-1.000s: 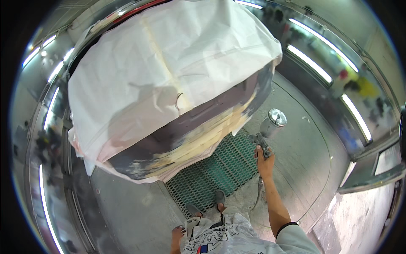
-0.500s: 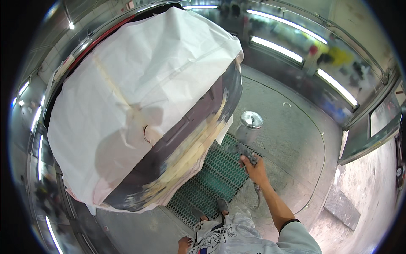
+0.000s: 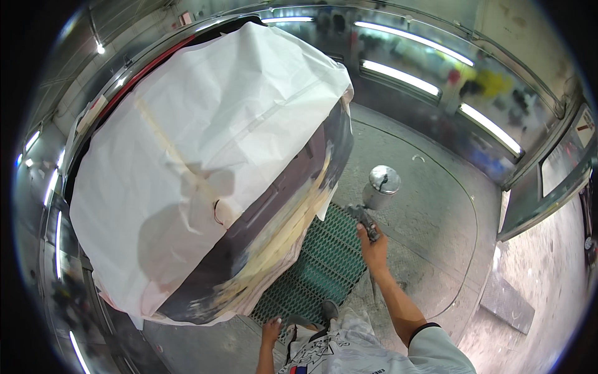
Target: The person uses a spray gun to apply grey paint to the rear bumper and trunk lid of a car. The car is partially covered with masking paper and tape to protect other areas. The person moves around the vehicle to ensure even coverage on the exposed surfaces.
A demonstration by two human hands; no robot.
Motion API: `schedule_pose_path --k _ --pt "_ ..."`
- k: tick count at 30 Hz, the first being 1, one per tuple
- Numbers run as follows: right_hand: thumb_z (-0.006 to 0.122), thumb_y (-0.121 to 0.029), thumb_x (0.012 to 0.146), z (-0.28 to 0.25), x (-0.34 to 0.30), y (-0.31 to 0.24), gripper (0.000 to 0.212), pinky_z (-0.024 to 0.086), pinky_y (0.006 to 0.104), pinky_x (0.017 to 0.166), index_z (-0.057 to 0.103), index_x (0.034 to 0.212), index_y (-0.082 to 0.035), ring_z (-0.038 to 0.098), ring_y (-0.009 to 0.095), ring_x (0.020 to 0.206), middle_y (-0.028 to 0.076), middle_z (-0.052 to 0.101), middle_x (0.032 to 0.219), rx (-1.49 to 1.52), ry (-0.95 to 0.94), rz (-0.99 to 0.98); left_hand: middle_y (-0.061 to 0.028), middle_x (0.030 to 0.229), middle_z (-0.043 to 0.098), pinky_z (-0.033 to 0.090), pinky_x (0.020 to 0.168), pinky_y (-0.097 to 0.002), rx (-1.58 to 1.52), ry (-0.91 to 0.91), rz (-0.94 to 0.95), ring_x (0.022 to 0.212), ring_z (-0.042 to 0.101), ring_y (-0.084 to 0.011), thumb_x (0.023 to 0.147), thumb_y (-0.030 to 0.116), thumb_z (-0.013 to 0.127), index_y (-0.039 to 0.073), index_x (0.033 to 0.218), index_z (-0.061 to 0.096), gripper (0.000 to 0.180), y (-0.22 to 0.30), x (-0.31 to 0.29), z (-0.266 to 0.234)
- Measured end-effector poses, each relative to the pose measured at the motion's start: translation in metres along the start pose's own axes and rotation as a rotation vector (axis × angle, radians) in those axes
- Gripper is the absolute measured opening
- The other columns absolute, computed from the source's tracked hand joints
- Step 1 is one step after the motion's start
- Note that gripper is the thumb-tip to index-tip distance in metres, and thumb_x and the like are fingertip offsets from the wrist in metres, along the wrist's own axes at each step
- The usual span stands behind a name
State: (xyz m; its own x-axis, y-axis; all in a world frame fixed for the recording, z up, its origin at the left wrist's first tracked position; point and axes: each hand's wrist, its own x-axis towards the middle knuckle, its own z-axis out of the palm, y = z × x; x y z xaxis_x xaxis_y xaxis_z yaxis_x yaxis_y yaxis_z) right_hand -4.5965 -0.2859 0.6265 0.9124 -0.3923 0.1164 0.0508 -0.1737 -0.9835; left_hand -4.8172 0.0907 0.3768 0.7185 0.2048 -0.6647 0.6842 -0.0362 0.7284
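Taking twelve o'clock as straight ahead of the person, a dark grey spray gun (image 3: 366,225) sits between twelve and one, wrapped in the curled fingers of the bare right hand (image 3: 374,250). A grey cylindrical cup with a shiny silver lid (image 3: 384,181) shows just beyond it. The bare left hand (image 3: 271,329) hangs near the hip at nine o'clock, loosely curled; I cannot tell whether it pinches anything.

At eleven o'clock stands a dark grey car panel (image 3: 274,212) with streaky cream patches (image 3: 268,255) along its lower part. White masking paper (image 3: 168,149) drapes over it, its front edge running slantwise across the panel and a flap hanging at the near right corner. Between that flap and the gun's nozzle, a narrow strip of green metal floor grating (image 3: 311,274) shows; the person's feet are at its near edge.

From one to three o'clock, a wide stretch of grey floor (image 3: 430,249) gives room to step or swing the arm, bounded by a lamp-lit, paint-blotched wall (image 3: 398,103) at one and a bright doorway at two to three.
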Motion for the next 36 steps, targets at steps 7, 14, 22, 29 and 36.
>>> schedule_pose_path --k 7,14,22,29,36 --pt "0.064 -0.028 0.093 -0.01 0.006 -0.02 0.031 0.043 0.025 0.058 0.063 0.098 0.003 0.052 0.008 0.063 0.002 0.061 0.071 0.078 -0.324 0.146 -0.011 0.106 0.065 0.05 0.077 -0.033 0.11 -0.003 -0.325 0.094 0.063 -0.0228 0.095 0.027 0.056 0.0 0.12 0.059 0.037 -0.106 -0.016 -0.039" --pt "0.063 -0.028 0.093 -0.044 0.075 0.021 0.03 0.041 0.0249 0.051 0.064 0.091 0.001 0.053 0.008 0.057 0.003 0.063 0.07 0.018 0.098 0.051 -0.0116 0.11 0.063 0.05 0.077 -0.0352 0.01 0.044 -0.504 0.095 0.063 -0.0247 0.097 0.026 0.053 0.002 0.119 0.055 0.033 -0.088 0.004 -0.042" --pt "0.065 -0.028 0.092 -0.075 0.147 0.014 0.031 0.041 0.0231 0.055 0.064 0.103 0.002 0.052 0.005 0.063 0.001 0.059 0.071 0.095 0.103 0.003 -0.0124 0.113 0.06 0.051 0.077 -0.0376 -0.372 0.281 -0.795 0.096 0.064 -0.0269 0.099 0.024 0.048 0.003 0.118 0.051 0.028 -0.047 0.053 0.001" --pt "0.065 -0.032 0.092 -0.11 0.168 0.015 0.031 0.039 0.0227 0.048 0.066 0.096 -0.001 0.051 0.006 0.055 0.0 0.061 0.069 0.12 -0.233 0.136 -0.0106 0.119 0.063 0.051 0.082 -0.0382 -0.123 0.021 -0.417 0.098 0.065 -0.0247 0.097 0.024 0.054 0.002 0.13 0.049 0.04 0.005 0.035 0.137" --pt "0.064 -0.031 0.093 -0.12 0.202 0.05 0.03 0.038 0.0217 0.047 0.065 0.091 -0.001 0.05 0.005 0.054 0.001 0.063 0.07 0.188 -0.108 0.16 -0.0136 0.12 0.061 0.05 0.083 -0.0384 -0.056 0.014 -0.416 0.101 0.064 -0.0265 0.097 0.024 0.054 0.001 0.126 0.049 0.037 -0.003 0.018 0.157"
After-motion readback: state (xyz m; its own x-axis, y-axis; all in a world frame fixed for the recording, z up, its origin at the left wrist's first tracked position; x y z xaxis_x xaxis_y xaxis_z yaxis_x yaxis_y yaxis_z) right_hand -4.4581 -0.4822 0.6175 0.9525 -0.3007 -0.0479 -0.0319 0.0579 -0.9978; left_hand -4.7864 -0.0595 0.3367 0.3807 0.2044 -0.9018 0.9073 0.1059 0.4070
